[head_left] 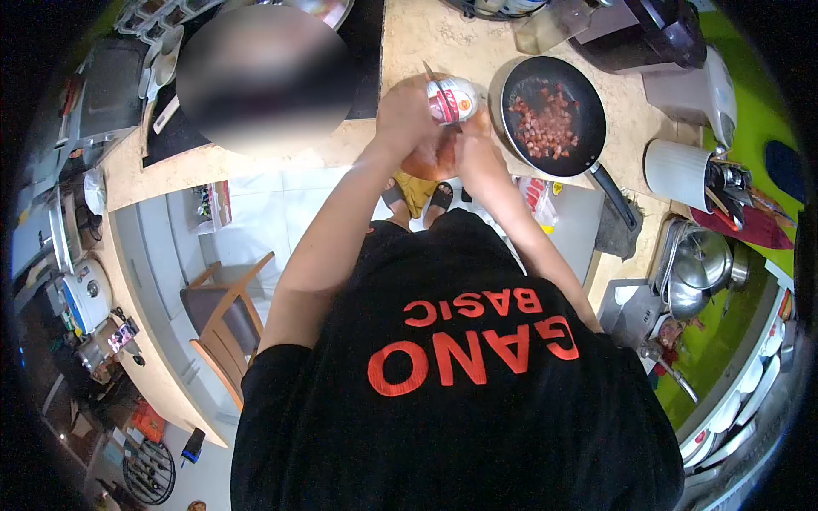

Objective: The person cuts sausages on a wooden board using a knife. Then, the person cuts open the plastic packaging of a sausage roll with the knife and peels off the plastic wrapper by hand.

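Note:
A small package (452,100) with a white and red printed label is tilted between my hands over a round brown board (423,164). My left hand (404,119) is closed against the package's left side. A thin, dark, pointed thing (429,71) sticks out past that hand; its kind is unclear. Just below the package, my right hand (479,160) is closed, with its fingertips blurred and whatever they grip hidden. To the right stands a black frying pan (517,83) holding small reddish diced pieces (545,121).
The pan's handle (615,198) juts over the counter edge towards me. A white utensil holder (676,170) stands to its right. On the left, a blurred area covers part of the black stovetop (366,51). A wooden chair (223,328) stands below the counter.

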A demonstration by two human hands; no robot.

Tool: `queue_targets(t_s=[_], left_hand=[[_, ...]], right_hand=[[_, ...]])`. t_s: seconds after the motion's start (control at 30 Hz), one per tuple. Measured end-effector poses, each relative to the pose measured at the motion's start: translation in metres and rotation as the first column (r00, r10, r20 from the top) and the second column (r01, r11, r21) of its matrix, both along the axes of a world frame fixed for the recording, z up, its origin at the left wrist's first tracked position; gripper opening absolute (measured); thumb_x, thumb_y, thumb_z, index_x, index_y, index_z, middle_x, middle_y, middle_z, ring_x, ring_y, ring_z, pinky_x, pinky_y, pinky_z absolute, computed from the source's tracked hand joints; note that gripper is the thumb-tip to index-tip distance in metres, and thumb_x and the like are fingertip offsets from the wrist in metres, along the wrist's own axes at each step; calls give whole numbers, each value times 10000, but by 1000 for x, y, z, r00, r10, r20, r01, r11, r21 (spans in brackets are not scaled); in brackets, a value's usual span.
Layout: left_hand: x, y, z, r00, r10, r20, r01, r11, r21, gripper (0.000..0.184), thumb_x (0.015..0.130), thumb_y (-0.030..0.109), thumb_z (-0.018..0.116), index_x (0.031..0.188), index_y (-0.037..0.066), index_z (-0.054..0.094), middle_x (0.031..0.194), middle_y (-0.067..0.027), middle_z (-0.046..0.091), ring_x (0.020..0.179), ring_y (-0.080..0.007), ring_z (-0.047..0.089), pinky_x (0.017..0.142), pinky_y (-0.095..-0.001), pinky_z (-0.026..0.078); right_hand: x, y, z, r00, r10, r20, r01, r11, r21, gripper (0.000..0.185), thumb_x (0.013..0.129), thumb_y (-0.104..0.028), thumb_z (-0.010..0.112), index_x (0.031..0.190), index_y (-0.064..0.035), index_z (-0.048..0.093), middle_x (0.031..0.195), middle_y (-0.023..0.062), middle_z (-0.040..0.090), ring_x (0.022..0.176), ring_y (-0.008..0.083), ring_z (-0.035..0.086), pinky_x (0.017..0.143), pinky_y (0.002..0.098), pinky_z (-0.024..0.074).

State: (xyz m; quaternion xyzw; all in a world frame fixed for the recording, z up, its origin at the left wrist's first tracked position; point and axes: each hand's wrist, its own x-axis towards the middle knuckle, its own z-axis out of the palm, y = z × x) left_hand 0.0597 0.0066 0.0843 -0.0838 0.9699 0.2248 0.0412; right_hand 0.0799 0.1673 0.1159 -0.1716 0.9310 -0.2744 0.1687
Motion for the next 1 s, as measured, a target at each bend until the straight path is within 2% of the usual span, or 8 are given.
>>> queue_targets(t_s=[0.33,0.53,0.6,0.67,0.73,0.87,0.9,1.0], left_hand=[[-1,4,-1,998,-33,44,36,998,-60,854,562,414,863,1219,20,486,1110,-177,630,1034,-321,628,880,-380,513],[10,8,24,994,-92,63,98,990,-105,906,617,575,749,1312,73,457,1210,-173,590,1198,-340,520,1033,-550,359],[14,29,15,907,-64,-416,13,992,-126,924,646,651,668,1361,110,443,1347,-193,490,1328,-376,368,1079,-669,156],[5,41,16,877,-138,-461,54,980,-190,887,680,680,636,1353,120,494,1464,-188,368,1401,-402,238,1068,-715,32],[-15,35,21,897,-230,-377,83,926,-369,836,710,701,608,1322,134,553,1475,-172,374,1426,-409,187,1061,-723,-12],[-26,31,27,941,-295,-164,262,944,-200,730,785,669,579,1188,62,635,1246,-227,590,1419,-360,251,1114,-635,-53],[-26,31,25,940,-304,-157,271,942,-198,730,785,669,579,1188,62,635,1246,-227,590,1419,-360,251,1114,-635,-53],[-32,35,19,933,-326,-156,283,927,-245,693,835,662,506,1184,75,621,1195,-234,612,1424,-315,254,1161,-523,-68]], right_hand=[[-15,4,-53,998,53,-20,-53,998,21,266,952,-170,464,970,84,541,773,320,621,786,481,627,703,552,485],[-16,4,-64,999,34,-4,-34,999,43,319,947,-182,452,1078,93,545,861,310,638,866,470,630,786,541,488],[-18,2,-61,999,36,20,-37,997,68,357,940,-179,454,1163,96,507,923,323,634,917,461,628,826,537,483],[-8,-11,-12,930,-324,171,367,820,-440,412,934,-88,378,1316,61,419,1339,261,457,1233,379,460,1054,391,361],[-15,1,-20,993,-9,114,9,1000,-6,384,865,-59,435,1157,180,507,1129,304,596,1294,356,423,1082,413,319],[-14,1,-43,975,161,-152,-135,977,166,423,839,-23,417,1179,212,508,1139,291,616,1322,323,416,1152,452,185],[-14,-5,-42,989,-67,-129,26,955,-296,427,840,-12,412,1198,200,506,1155,294,609,1334,313,406,1151,444,196],[-29,7,-46,981,186,-50,-183,981,61,406,849,20,402,1209,155,531,1178,302,597,1255,321,505,1074,412,361]])
